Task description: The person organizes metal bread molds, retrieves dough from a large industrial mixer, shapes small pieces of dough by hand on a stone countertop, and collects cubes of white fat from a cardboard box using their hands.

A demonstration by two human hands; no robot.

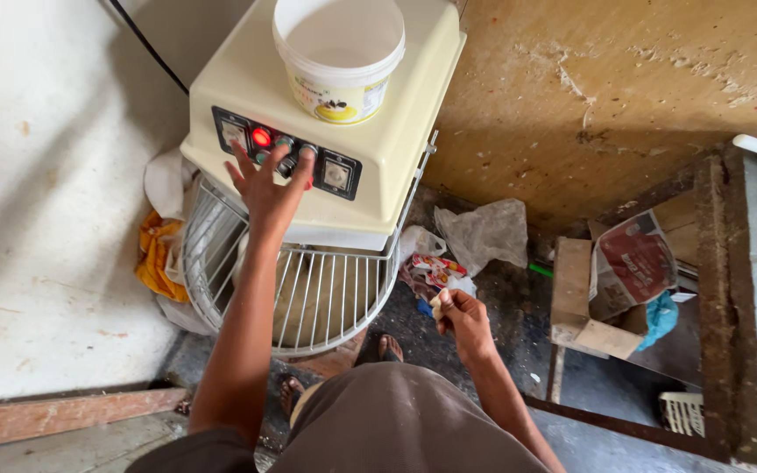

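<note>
- Control panel (286, 162): dark strip on front of cream dough mixer (396, 131), upper centre of frame. Red lamp (261, 137) lit at panel's left part.
- Left hand (266, 186): on panel, fingers spread wide, tips touching knobs/buttons just right of red lamp. Not gripping anything.
- Right hand (464, 317): lower centre-right of frame, well apart from mixer. Fingers curled narrow, pinching a small pale dough piece (437, 304) at thumb and fingertips.
- Wire guard (326, 298): chrome bars over mixer bowl, directly below panel; left forearm crosses in front of it. Pale mass visible behind bars; can't tell exact contents.
- White plastic bucket (339, 52): upright on mixer top, above panel, open, yellow label on side.
- Yellow cloth (158, 254): left of guard, against white wall.
- Crumpled clear bag (488, 232) and small printed wrappers: on dark floor, right of mixer.
- Cardboard box (576, 298) w/ newspaper: right of frame, under wooden bench frame.
- Sandalled feet: bottom centre, near mixer base.
</note>
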